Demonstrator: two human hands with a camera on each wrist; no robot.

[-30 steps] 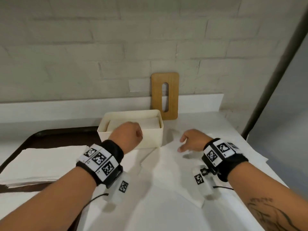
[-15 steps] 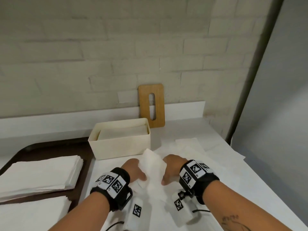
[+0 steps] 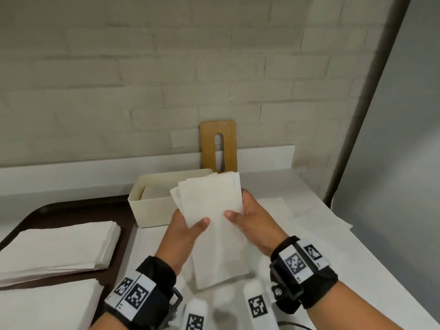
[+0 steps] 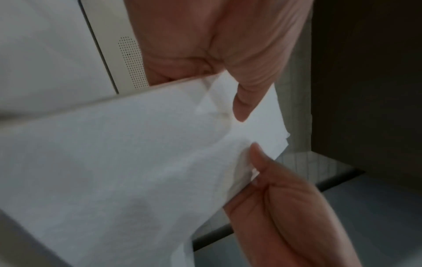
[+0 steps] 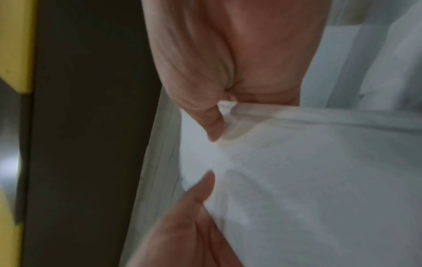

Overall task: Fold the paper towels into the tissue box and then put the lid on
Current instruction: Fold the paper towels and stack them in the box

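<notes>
Both hands hold a folded white paper towel (image 3: 212, 210) up off the counter, in front of the cream tissue box (image 3: 152, 208). My left hand (image 3: 188, 225) pinches its left edge with the thumb on top. My right hand (image 3: 245, 215) pinches the right edge the same way. The wrist views show each thumb pressed on the paper towel (image 4: 137, 162) (image 5: 319, 180) with the fingers behind it. The open box has folded towels inside. The wooden lid (image 3: 219, 145) with its slot leans upright against the wall behind the box.
A dark tray (image 3: 71, 210) at the left carries a stack of white paper towels (image 3: 57, 248), with another stack (image 3: 47, 303) nearer me. Loose sheets (image 3: 297, 215) lie on the white counter at the right. A dark pole (image 3: 364, 91) rises along the right.
Both hands came together on a sheet on the counter, then lifted it. The folded towel is now held up in front of the box.
</notes>
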